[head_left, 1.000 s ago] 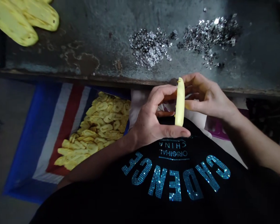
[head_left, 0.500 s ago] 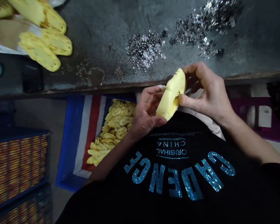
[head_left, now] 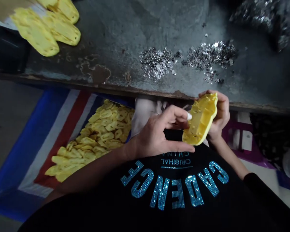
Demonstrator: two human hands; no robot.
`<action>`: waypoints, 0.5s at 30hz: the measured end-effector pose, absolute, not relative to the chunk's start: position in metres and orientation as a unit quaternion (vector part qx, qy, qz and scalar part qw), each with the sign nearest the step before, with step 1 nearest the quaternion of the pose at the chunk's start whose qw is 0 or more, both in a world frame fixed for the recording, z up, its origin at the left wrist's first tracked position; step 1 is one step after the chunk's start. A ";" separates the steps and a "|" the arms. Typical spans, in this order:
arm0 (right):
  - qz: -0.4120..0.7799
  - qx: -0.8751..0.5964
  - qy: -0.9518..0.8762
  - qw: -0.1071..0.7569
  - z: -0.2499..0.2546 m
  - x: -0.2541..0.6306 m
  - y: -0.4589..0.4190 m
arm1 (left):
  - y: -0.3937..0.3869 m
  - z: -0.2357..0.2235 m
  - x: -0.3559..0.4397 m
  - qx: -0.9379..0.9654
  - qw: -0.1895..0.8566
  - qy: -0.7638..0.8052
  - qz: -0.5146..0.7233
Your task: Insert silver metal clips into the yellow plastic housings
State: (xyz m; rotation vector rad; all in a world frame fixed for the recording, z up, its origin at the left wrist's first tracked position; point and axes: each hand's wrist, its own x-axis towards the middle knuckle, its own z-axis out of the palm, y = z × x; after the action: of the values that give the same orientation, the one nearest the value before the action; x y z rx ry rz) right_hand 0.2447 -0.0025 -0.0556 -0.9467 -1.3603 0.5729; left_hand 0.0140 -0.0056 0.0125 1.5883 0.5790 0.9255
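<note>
A yellow moulded piece (head_left: 200, 119), with a scalloped outline and a ridged, hollowed face, is held up over my chest. My right hand (head_left: 219, 114) cups it from behind and below. My left hand (head_left: 157, 133) pinches its near edge between thumb and fingertips. Below the table's edge, a heap of small yellow curved pieces (head_left: 99, 132) lies in a tray lined with blue, white and red striped sheeting (head_left: 48, 129). Larger yellow pieces (head_left: 36, 32) lie at the table's far left.
Two piles of small silver beads or sequins (head_left: 157, 62) (head_left: 210, 58) lie on the worn grey table (head_left: 111, 38). A dark glittering bag (head_left: 258, 19) sits at top right. A purple crate (head_left: 239, 138) stands below the table at right. My black shirt has sparkling lettering.
The yellow piece has turned from edge-on to show its ridged face, and has moved right and lower. My right hand has slipped behind and under it. The view has shifted slightly.
</note>
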 end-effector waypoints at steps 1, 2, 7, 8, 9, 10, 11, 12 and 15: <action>0.240 -0.414 -0.598 0.643 -0.056 0.245 -0.001 | -0.006 0.013 0.014 0.643 0.615 0.253 0.381; 0.228 -0.415 -0.600 0.645 -0.056 0.245 0.000 | -0.007 0.013 0.014 0.617 0.646 0.258 0.368; 0.170 -0.450 -0.647 0.592 -0.054 0.248 0.002 | -0.005 0.008 0.009 0.598 0.666 0.244 0.373; 0.165 -0.463 -0.655 0.574 -0.052 0.249 0.001 | -0.004 0.006 0.008 0.599 0.665 0.238 0.377; 0.166 -0.476 -0.659 0.558 -0.051 0.249 0.000 | -0.004 0.004 0.008 0.599 0.665 0.234 0.379; 0.172 -0.485 -0.658 0.550 -0.050 0.250 -0.001 | -0.003 0.001 0.007 0.599 0.664 0.229 0.384; 0.182 -0.488 -0.654 0.549 -0.049 0.250 -0.002 | -0.001 -0.001 0.007 0.600 0.661 0.222 0.392; 0.191 -0.485 -0.647 0.557 -0.048 0.250 -0.002 | 0.000 -0.003 0.008 0.602 0.657 0.216 0.400; 0.228 -0.461 -0.638 0.574 -0.046 0.250 -0.001 | 0.004 -0.009 0.006 0.613 0.635 0.196 0.427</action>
State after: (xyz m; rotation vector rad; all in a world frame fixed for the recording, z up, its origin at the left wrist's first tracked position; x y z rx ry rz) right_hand 0.2502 -0.0009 -0.0465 -1.0805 -1.4942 0.5342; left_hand 0.0064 0.0038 -0.0085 1.3996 0.4486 0.9761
